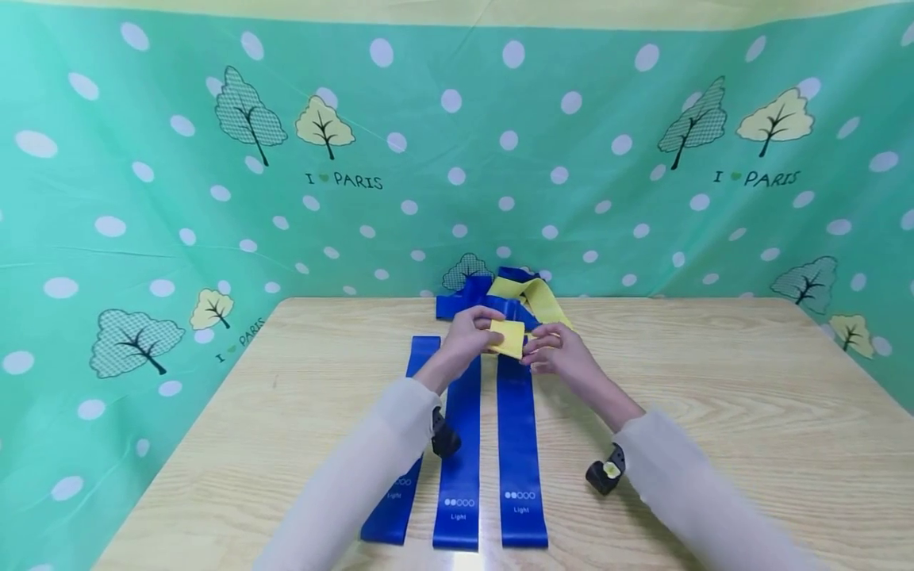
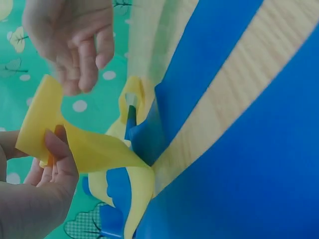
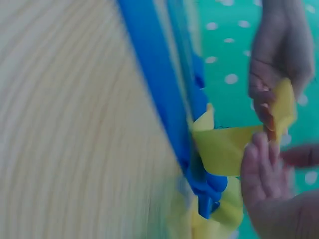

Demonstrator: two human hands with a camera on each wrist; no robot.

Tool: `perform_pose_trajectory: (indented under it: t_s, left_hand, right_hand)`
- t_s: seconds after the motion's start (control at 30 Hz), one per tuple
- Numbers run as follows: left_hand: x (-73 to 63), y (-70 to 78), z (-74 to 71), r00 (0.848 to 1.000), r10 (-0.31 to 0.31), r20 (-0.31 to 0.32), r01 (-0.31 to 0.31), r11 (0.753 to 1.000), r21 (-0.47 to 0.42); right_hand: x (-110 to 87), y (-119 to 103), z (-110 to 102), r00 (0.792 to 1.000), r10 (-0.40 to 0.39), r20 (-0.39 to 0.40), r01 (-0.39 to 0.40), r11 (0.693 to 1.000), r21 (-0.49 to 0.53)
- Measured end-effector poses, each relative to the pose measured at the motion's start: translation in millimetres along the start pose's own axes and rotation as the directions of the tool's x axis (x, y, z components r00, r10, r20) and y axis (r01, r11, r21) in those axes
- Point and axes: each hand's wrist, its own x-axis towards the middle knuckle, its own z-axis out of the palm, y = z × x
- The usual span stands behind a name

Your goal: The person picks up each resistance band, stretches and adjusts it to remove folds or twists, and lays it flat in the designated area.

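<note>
Three flat bands lay side by side on the table, stretching from its front part toward a heap of loose bands near the middle of the back edge. A cloth hung behind that edge and beyond both side edges. Before the heap, above the table, the held band lay between the left hand, gripping it, and the right hand.

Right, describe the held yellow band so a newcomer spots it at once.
On the wooden table, three flat blue bands point toward a blue-and-yellow tangle at the far edge. Just this side of it, the left hand pinches the yellow band. It's the only yellow piece in hand; the flat bands are blue.
</note>
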Motion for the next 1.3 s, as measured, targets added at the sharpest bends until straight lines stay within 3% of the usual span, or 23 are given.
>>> perform_pose_trajectory:
  t_s: [0.07, 0.17, 0.27, 0.33, 0.4, 0.6, 0.7, 0.8, 0.97, 1.13, 1.23, 1.3]
  left_hand:
    - [-2.5, 0.2, 1.6, 1.0, 0.019, -0.003, -0.019, 1.0, 0.012]
    - [-8.5, 2.8, 7.1, 0.999, 0.04, 0.018, -0.041, 0.998, 0.04]
    - [-15.1, 4.7, 14.3, 0.998, 0.055, 0.017, -0.056, 0.995, 0.08]
    - [-19.3, 4.7, 17.8, 0.999, 0.055, 0.001, -0.055, 0.995, 0.083]
    - [-23.5, 4.4, 19.4, 0.998, 0.052, -0.024, -0.05, 0.996, 0.08]
    - [-31.1, -0.3, 22.2, 0.996, -0.02, -0.084, 0.022, 0.999, 0.023]
    - [-34.1, -2.7, 22.8, 0.996, -0.051, -0.078, 0.054, 0.998, 0.025]
    - [-38.7, -4.7, 24.0, 0.997, -0.073, -0.033, 0.075, 0.996, 0.055]
    - [-49.9, -6.9, 32.3, 0.997, -0.062, 0.04, 0.058, 0.995, 0.077]
    - [-63.3, -7.5, 39.5, 0.996, -0.017, 0.087, 0.011, 0.998, 0.068]
    - [-66.2, -6.8, 42.7, 0.998, -0.004, 0.064, -0.001, 0.997, 0.076]
    - [-64.5, -6.9, 43.9, 1.0, 0.0, 0.016, -0.002, 0.996, 0.084]
  right_hand:
    - [3.3, 1, -1, 0.991, 0.111, 0.068, -0.122, 0.977, 0.176]
    - [10.7, 3, -1, 0.96, 0.193, 0.203, -0.265, 0.86, 0.436]
    - [20.5, 1, 1, 0.954, 0.16, 0.253, -0.289, 0.718, 0.634]
    - [28.1, -4, 4, 0.965, 0.144, 0.217, -0.256, 0.68, 0.687]
    - [35.9, -10, 6, 0.974, 0.138, 0.179, -0.224, 0.679, 0.699]
    - [54.2, -28, 2, 0.985, 0.175, 0.009, -0.146, 0.789, 0.597]
    - [59.6, -35, -4, 0.984, 0.177, -0.025, -0.138, 0.84, 0.525]
    - [64.1, -41, -8, 0.98, 0.191, -0.047, -0.146, 0.867, 0.476]
    - [67.4, -50, -17, 0.97, 0.231, -0.071, -0.177, 0.879, 0.443]
    - [70.2, -56, -26, 0.961, 0.251, -0.114, -0.171, 0.867, 0.469]
    - [69.7, -58, -30, 0.954, 0.272, -0.127, -0.188, 0.871, 0.455]
    - [67.4, -58, -30, 0.952, 0.282, -0.116, -0.206, 0.875, 0.439]
